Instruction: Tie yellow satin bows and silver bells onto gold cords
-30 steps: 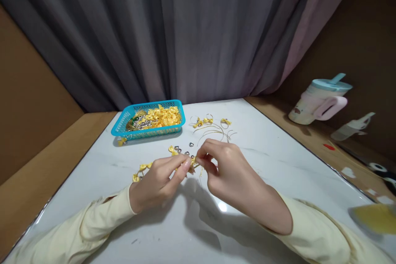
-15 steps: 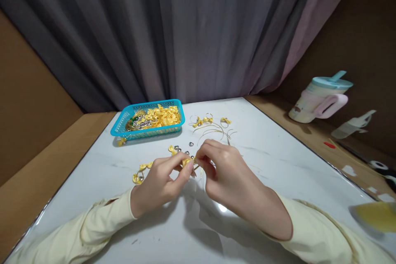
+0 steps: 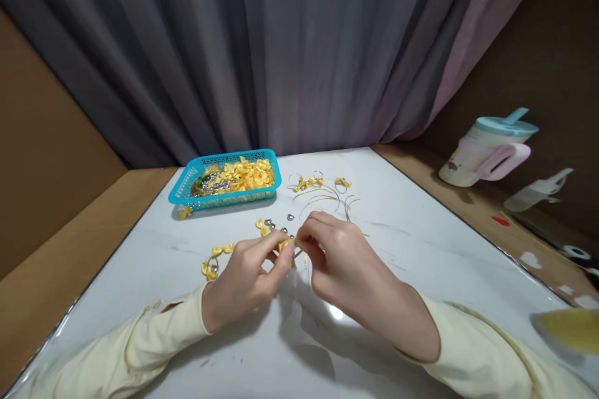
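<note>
Between my fingertips is a small yellow satin ribbon bow (image 3: 283,245). My left hand (image 3: 253,277) pinches it between thumb and forefinger. My right hand (image 3: 339,255) is closed, thumb and forefinger pressed together at the bow's right end; the exact grip is partly hidden. A thin gold cord (image 3: 298,254) runs below the fingertips between the hands. Just beyond lie several silver beads (image 3: 284,230) and another yellow bow (image 3: 262,228). Left of my left hand are a yellow bow (image 3: 223,249) and a bow with a gold loop (image 3: 210,269).
A blue basket (image 3: 224,201) with yellow bows, silver beads and gold cord stands at the back left. Looped bows (image 3: 343,182) and loose gold cords (image 3: 322,194) lie at the back. On the right ledge are a tumbler (image 3: 486,153), a squeeze bottle (image 3: 533,193) and a tape roll (image 3: 576,252).
Both hands stay together at the bow with almost no movement. The whole view has shifted very slightly.
</note>
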`<state>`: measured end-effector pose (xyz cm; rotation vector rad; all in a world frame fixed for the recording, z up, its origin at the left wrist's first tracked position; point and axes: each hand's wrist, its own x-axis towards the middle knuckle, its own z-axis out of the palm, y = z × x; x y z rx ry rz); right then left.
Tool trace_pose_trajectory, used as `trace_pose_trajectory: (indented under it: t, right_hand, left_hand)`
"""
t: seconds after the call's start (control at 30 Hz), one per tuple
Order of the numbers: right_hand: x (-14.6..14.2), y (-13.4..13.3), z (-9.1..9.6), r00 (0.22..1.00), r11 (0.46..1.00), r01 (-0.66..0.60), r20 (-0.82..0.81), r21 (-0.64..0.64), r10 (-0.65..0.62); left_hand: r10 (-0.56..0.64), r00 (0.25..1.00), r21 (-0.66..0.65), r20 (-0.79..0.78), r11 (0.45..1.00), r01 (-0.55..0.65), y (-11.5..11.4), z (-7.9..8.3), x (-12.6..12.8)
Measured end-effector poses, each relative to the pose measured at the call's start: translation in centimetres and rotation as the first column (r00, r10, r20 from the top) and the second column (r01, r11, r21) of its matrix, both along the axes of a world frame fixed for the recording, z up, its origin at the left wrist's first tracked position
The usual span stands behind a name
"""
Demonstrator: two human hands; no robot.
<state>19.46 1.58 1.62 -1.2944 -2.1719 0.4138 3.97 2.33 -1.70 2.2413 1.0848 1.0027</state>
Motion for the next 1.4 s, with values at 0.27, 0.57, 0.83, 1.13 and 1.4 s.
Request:
trace_pose_trajectory:
  t: [0.27, 0.57, 0.83, 1.13, 1.4]
  right_hand:
    - [1.2, 0.7, 1.0, 0.998, 0.995, 0.007, 0.063, 0.102, -0.014]
    - [1.6, -0.3, 1.9, 0.98, 0.996, -0.018, 0.197, 0.086, 0.001]
    - [1.4, 0.8, 1.0, 0.984, 0.994, 0.109, 0.142, -0.006, -0.107]
    - [2.0, 1.8, 2.2, 0.916, 0.78, -0.28, -0.398, -0.56, 0.043]
    - [4.2, 5.4, 1.3, 0.789, 0.377, -0.607, -0.589, -0.7, 0.176]
  left_hand:
    - [0.009, 1.0, -0.086, 0.024, 0.996, -0.007, 0.0, 0.0, -0.2]
    - [0.007, 0.983, -0.298, 0.182, 0.954, 0.048, 0.1, 0.7, -0.4]
    - [-0.045, 0.95, -0.323, 0.308, 0.935, 0.149, 0.4, 0.9, -0.7]
    - [-0.073, 0.941, -0.297, 0.332, 0.938, 0.177, 0.4, 0.9, -1.1]
    - [-0.138, 0.961, -0.103, 0.239, 0.981, 0.167, 0.2, 1.7, -1.7]
